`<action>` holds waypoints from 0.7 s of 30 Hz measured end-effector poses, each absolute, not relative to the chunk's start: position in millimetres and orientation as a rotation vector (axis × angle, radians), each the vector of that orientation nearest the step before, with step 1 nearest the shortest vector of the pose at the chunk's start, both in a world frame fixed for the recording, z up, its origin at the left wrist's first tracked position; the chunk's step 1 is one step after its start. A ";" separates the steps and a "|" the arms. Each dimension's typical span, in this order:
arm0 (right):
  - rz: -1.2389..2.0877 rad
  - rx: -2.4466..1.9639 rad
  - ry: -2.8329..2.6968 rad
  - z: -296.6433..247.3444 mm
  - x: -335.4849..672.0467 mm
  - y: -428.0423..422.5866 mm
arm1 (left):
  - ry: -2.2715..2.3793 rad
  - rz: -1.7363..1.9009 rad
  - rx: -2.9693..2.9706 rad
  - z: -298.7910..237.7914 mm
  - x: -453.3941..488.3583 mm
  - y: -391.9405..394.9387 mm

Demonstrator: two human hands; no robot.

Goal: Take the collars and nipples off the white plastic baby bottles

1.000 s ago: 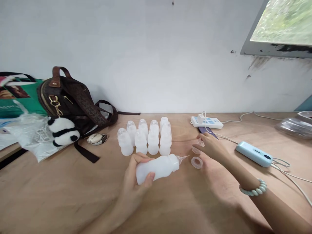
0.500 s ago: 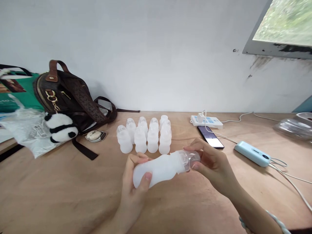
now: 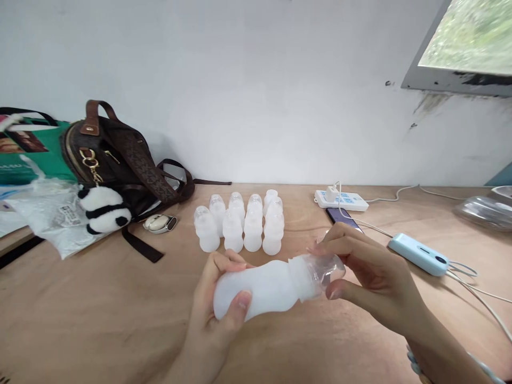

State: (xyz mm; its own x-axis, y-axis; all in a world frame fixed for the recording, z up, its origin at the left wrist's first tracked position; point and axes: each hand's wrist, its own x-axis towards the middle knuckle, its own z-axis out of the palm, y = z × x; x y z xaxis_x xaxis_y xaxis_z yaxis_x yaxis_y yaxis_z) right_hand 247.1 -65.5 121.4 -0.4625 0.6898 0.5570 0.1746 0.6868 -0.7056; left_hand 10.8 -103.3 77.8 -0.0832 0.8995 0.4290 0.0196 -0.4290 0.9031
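Observation:
My left hand (image 3: 224,298) is wrapped round the lower body of a frosted white baby bottle (image 3: 268,288), which lies tilted above the table with its neck to the right. A clear cap (image 3: 326,269) covers the bottle's neck end. My right hand (image 3: 364,266) has its fingers over the top of this cap and its thumb at the lower side; part of the cap is hidden behind the fingers. Behind the held bottle stands a group of similar frosted bottles (image 3: 253,229), several with clear caps, upright in rows.
At the left are a dark backpack (image 3: 116,154), a panda plush (image 3: 104,210), a plastic bag (image 3: 52,213) and a watch (image 3: 160,223). Right of the bottles lie a power strip (image 3: 348,200), a phone (image 3: 340,214), a light-blue power bank (image 3: 418,253) with cables, and clear plastic containers (image 3: 486,210).
The held bottle has come slightly closer and shifted right at its cap end. My right hand has moved right and down, its thumb a little farther from the fingers.

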 end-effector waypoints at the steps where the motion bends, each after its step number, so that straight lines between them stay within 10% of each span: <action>1: 0.719 -0.668 -1.995 119.9 245.9 -66.0 | 1.039 1.603 1.478 77.3 12.0 -103.6; 15: 0.995 -0.754 -1.606 90.6 222.2 -75.5 | 0.930 1.373 1.220 45.3 30.3 -112.1; 21: 0.530 -1.318 -1.707 88.7 257.1 -24.0 | 1.191 1.424 1.321 33.5 7.0 -89.9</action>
State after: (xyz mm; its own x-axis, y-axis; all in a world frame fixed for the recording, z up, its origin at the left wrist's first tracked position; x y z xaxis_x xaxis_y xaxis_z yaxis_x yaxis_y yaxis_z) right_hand 257.1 -24.0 88.7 -0.0401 0.9223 0.3845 0.5425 0.3432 -0.7668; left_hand 7.0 -89.9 33.5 -0.0955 0.9750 0.2007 0.0247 -0.1992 0.9796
